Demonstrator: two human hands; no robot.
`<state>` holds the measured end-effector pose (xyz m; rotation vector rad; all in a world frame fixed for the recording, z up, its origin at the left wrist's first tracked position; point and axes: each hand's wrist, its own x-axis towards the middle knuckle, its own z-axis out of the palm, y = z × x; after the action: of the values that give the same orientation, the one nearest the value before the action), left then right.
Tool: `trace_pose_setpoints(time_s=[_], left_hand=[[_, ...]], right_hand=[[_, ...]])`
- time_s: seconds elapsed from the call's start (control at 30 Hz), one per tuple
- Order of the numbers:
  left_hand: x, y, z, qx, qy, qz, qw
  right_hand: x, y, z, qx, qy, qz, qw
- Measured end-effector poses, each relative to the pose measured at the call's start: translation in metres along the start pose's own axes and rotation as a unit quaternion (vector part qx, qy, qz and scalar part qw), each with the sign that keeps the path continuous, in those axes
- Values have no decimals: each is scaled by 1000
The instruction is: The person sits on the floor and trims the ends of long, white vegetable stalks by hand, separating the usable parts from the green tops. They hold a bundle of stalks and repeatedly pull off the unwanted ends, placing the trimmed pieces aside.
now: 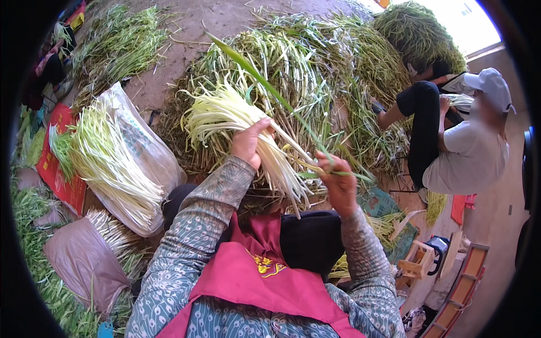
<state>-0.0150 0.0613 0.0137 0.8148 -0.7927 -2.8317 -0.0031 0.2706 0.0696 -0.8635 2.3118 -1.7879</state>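
Observation:
My left hand is closed around a bundle of pale yellow-white leafy stalks, held above my lap. The root ends point down towards me. To its right, my right hand pinches the lower end of a stalk and some thin green leaves between thumb and fingers. A long green leaf runs from near that hand up past the bundle. Behind both hands spreads a large heap of green and pale stalks. A sorted pile of pale stalks lies at the left on a white woven sack.
A person in a white cap sits at the right beside the heap, holding stalks. Another person's legs show at the upper left. A red sheet and a brown plastic sheet lie left. A small wooden stool and a ladder-like frame are lower right.

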Motion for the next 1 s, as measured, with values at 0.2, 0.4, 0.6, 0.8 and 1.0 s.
trace_pose_setpoints(time_s=[0.2,0.4,0.6,0.8,1.0], left_hand=[[-1,22,-2,-15,-8,43,999],[-2,32,-6,3,3,102,995],[-22,23,-26,69,-13,14,997],[-41,2,-36,47,23,-24,998],[-33,2,-47,51,7,-67,996]], right_hand=[[-56,36,-95,11,137,152,979],[-139,139,-168,-474,-16,427,770],[-22,113,-80,-375,-96,226,894],[50,41,13,52,-414,315,853],[35,59,60,262,-291,372,842]])
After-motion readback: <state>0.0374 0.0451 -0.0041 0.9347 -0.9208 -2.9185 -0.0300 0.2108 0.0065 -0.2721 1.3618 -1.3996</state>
